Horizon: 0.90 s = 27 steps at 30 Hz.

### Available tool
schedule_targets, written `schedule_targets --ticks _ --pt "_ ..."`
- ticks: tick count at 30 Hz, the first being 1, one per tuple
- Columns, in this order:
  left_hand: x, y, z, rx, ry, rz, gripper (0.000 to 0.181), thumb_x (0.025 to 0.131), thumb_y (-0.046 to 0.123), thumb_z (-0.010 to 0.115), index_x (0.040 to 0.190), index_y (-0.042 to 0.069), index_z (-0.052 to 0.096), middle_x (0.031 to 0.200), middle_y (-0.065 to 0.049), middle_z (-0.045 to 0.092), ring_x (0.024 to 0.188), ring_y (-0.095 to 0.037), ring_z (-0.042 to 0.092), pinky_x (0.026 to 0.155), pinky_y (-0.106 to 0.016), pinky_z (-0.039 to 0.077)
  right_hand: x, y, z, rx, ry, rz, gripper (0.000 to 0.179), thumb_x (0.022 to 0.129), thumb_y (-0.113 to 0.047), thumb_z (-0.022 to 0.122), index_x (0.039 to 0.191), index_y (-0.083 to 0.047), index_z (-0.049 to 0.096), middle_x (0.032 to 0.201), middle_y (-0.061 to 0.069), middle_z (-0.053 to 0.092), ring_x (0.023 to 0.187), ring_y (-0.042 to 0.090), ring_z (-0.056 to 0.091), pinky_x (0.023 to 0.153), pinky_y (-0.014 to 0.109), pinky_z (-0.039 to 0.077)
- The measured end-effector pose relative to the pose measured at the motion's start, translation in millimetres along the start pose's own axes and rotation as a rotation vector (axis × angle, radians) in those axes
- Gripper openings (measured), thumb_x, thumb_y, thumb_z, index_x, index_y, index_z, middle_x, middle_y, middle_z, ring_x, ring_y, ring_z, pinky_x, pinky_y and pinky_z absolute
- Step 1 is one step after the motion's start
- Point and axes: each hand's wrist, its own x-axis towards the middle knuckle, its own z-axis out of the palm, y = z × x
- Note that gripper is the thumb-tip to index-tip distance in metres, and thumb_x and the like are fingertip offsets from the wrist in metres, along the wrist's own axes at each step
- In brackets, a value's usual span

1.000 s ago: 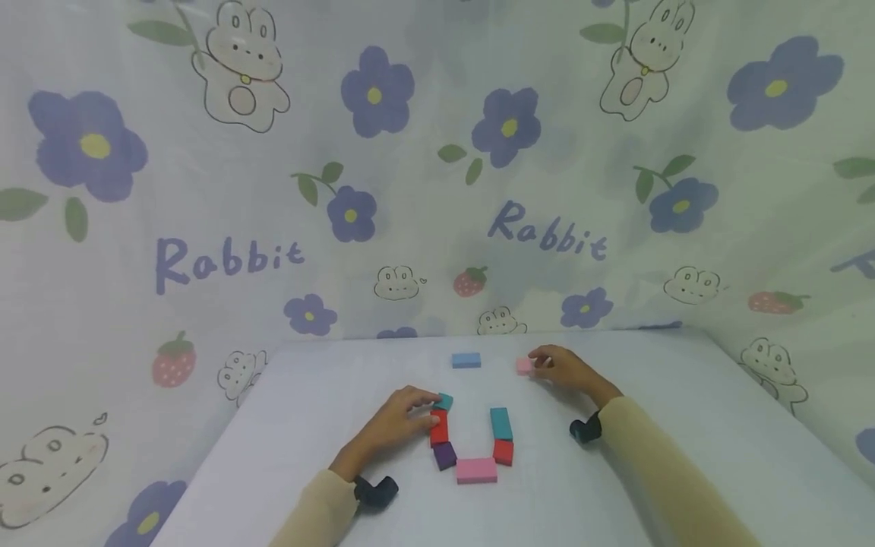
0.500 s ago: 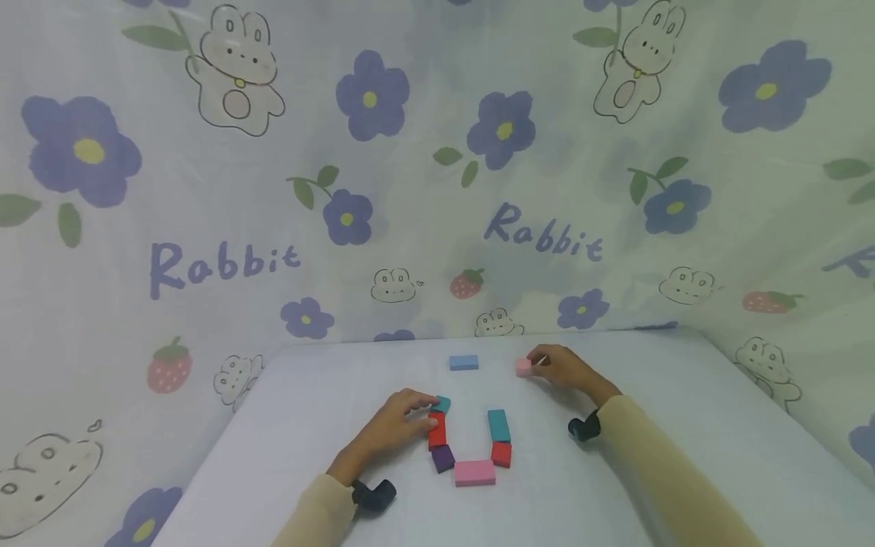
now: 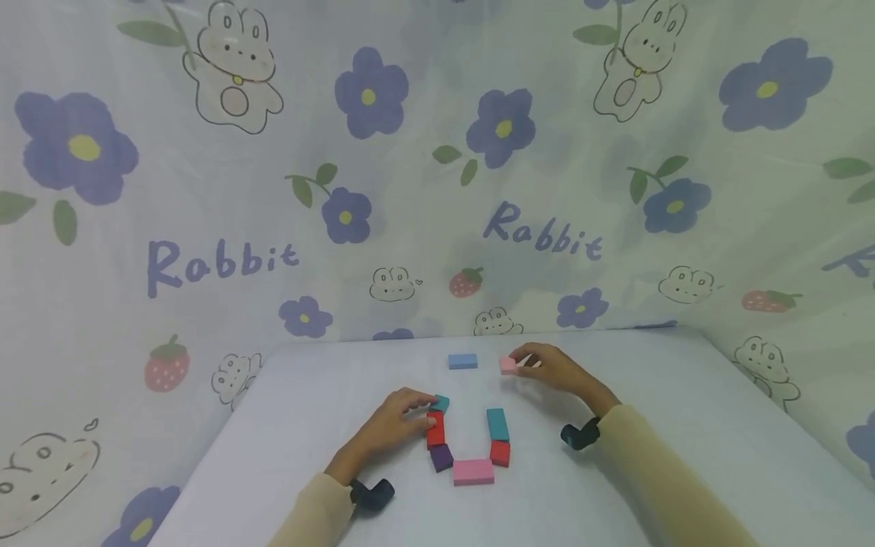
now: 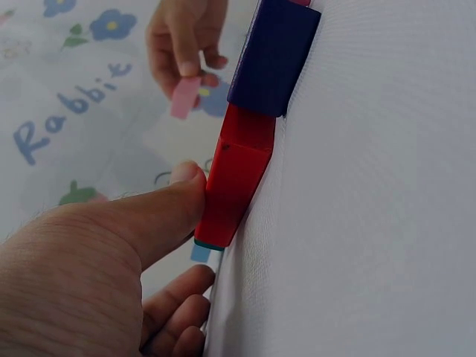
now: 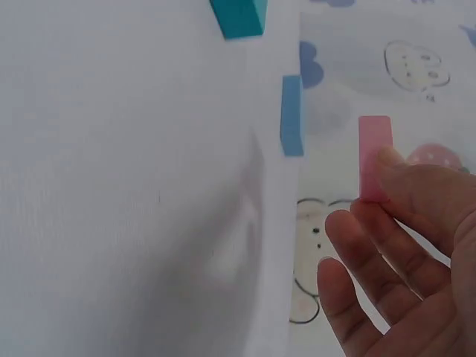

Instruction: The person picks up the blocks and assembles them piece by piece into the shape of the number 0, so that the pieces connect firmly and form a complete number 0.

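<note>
My right hand (image 3: 557, 368) pinches a small pink block (image 3: 508, 366) between thumb and fingers. In the right wrist view the pink block (image 5: 374, 152) stands out from the fingertips, apart from the tabletop. My left hand (image 3: 393, 420) is at the left side of a U-shaped row of blocks. Its thumb touches the long red block (image 3: 435, 431), while a forefinger rests by the small teal block (image 3: 440, 403). In the left wrist view the thumb lies against the side of the red block (image 4: 236, 178); the forefinger is hidden there.
The row continues through a purple block (image 3: 441, 457), a large pink block (image 3: 473, 472), a small red block (image 3: 500, 453) and a long teal block (image 3: 497, 424). A light blue block (image 3: 462, 362) lies farther back. A patterned curtain (image 3: 410, 175) hangs behind the white table (image 3: 307, 380).
My right hand has moved left with the small pink block, toward the light blue block. The left hand has stayed by the red and teal blocks.
</note>
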Motion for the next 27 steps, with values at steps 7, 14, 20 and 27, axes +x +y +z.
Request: schedule_targets --ticks 7,14,20,27 --pt "-1.9 -1.6 0.8 0.002 0.003 -0.006 0.044 0.085 0.048 0.061 0.124 0.028 0.057 0.118 0.005 0.056 0.111 -0.019 0.051 0.092 -0.045 0.045 -5.1 -9 16 -0.008 -0.07 -0.037 0.03 0.083 -0.032 0.069 0.111 -0.027 0.063 0.105 -0.009 0.063 0.093 0.01 0.058 0.083 0.032 0.051" --pt "-0.6 -2.9 3.1 0.004 -0.003 -0.031 0.043 0.085 0.05 0.06 0.124 0.032 0.056 0.12 0.007 0.055 0.113 -0.018 0.05 0.093 -0.046 0.045 -10.9 -19 32 -0.048 -0.111 -0.057 0.029 0.086 -0.028 0.066 0.115 -0.026 0.061 0.106 -0.009 0.061 0.096 0.011 0.057 0.084 0.033 0.052" --pt "0.0 -3.4 4.5 0.019 -0.004 -0.035 0.044 0.085 0.052 0.059 0.124 0.033 0.056 0.12 0.008 0.055 0.113 -0.016 0.05 0.094 -0.044 0.044 -11.8 -21 40 -0.005 -0.148 -0.046 0.028 0.086 -0.023 0.065 0.114 -0.025 0.061 0.108 -0.008 0.062 0.097 0.012 0.057 0.084 0.033 0.051" --pt "-0.6 -2.3 2.1 0.012 -0.004 -0.044 0.045 0.083 0.055 0.059 0.124 0.034 0.056 0.119 0.009 0.055 0.113 -0.015 0.049 0.094 -0.044 0.043 -10.9 -18 46 -0.003 -0.128 -0.06 0.028 0.086 -0.023 0.066 0.113 -0.026 0.061 0.109 -0.009 0.062 0.099 0.011 0.058 0.086 0.032 0.05"
